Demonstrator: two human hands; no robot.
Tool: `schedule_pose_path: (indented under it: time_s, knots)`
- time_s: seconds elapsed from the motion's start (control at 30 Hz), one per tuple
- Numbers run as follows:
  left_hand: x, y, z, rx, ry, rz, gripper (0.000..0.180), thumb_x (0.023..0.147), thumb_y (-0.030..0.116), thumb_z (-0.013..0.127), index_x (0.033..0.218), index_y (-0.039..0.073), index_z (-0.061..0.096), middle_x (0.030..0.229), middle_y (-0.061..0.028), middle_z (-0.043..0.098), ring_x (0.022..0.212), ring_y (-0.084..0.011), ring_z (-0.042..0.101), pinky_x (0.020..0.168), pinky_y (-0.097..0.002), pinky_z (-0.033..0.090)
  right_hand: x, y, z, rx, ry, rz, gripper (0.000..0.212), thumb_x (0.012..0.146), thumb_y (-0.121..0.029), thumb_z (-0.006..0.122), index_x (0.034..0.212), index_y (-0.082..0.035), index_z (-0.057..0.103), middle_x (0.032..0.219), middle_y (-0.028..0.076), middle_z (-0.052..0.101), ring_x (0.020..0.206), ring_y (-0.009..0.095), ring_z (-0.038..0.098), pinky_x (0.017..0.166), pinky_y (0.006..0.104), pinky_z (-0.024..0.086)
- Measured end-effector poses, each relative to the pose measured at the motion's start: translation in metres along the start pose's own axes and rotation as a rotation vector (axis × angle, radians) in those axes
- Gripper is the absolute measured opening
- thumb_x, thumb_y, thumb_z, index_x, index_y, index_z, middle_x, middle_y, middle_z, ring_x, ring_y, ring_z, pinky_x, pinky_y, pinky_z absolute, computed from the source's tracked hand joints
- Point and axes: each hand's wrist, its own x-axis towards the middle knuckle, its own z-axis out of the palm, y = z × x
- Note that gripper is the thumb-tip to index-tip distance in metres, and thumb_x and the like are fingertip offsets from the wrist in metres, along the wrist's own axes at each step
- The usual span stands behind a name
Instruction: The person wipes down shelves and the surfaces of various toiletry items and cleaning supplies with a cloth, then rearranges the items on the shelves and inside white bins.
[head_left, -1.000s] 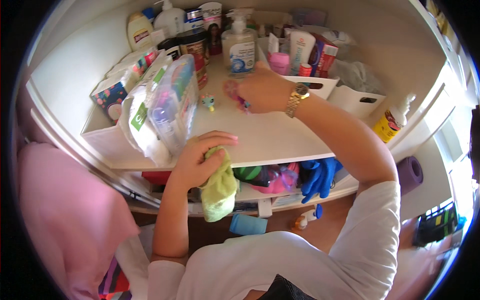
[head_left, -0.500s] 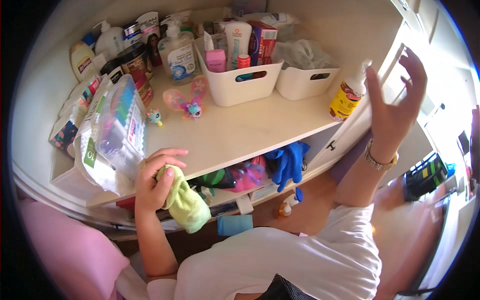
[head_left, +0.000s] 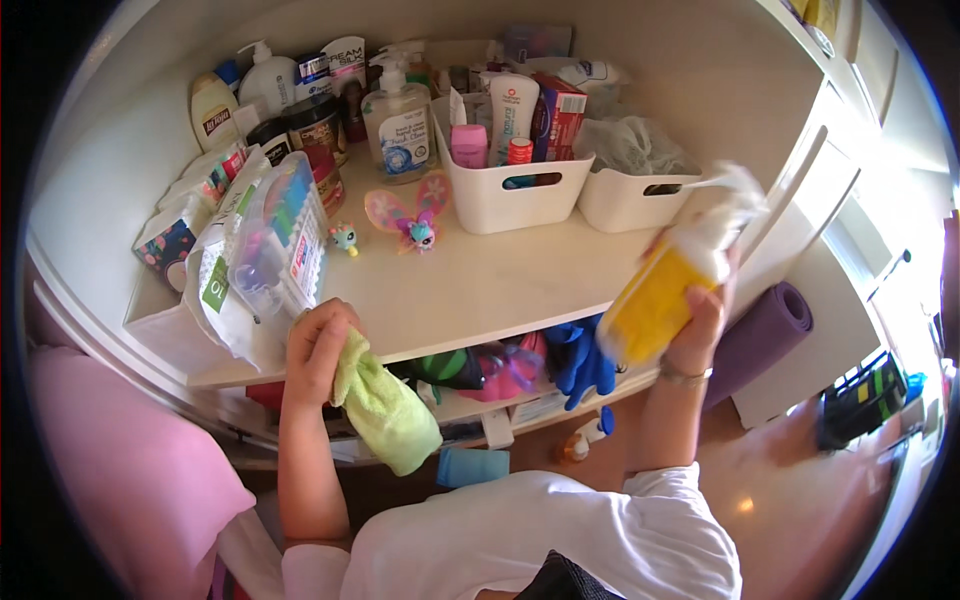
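My left hand (head_left: pixel 322 350) is closed on a light green cloth (head_left: pixel 392 410), which hangs down in front of the shelf's front edge. In my right hand (head_left: pixel 708 315) is a yellow pump bottle (head_left: pixel 655 300) with a white pump top, tilted and smeared by motion. It is held off the shelf (head_left: pixel 490 290), at its right end. On the boards stand a small winged toy figure (head_left: pixel 418 235) and a smaller toy figure (head_left: pixel 344 239), both behind my left hand.
Two white bins, a fuller one (head_left: pixel 520 205) and one with plastic bags (head_left: pixel 630 208), stand at the back. A clear pump bottle (head_left: pixel 400 130) and a clear plastic case (head_left: pixel 275 240) are to the left. Blue gloves (head_left: pixel 580 365) hang below; a purple rolled mat (head_left: pixel 765 335) leans at right.
My right hand has taken hold of the yellow pump bottle and lifted it from the shelf, bringing it nearer to me. My left hand keeps the cloth and has shifted little.
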Motion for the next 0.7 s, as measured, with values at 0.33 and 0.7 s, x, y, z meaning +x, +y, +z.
schedule_pose_path:
  time_s: [0.33,0.7]
  knots:
    - [-0.018,0.032,0.077,-0.149,-0.171,-0.112,0.078,0.059,0.034,0.082,0.119,0.002,0.046,0.102,-0.0058,0.056,0.091,-0.0137,0.056,0.078,-0.0288,0.046,-0.063,0.043,0.105,0.167,-0.501,0.207,0.052,0.091,-0.045,0.037,0.114,0.002,0.041,0.107,0.011,0.047,0.097,0.017,0.045,0.088,0.0305,0.035]
    - [-0.034,0.029,0.051,-0.624,0.166,0.082,0.077,0.068,0.038,0.072,0.126,0.001,0.037,0.111,-0.0148,0.051,0.096,-0.0240,0.056,0.080,-0.0336,0.050,-0.109,0.039,0.071,0.066,-0.744,0.763,0.037,0.087,-0.012,0.059,0.120,0.002,0.048,0.107,0.009,0.058,0.098,0.013,0.056,0.085,0.0279,0.044]
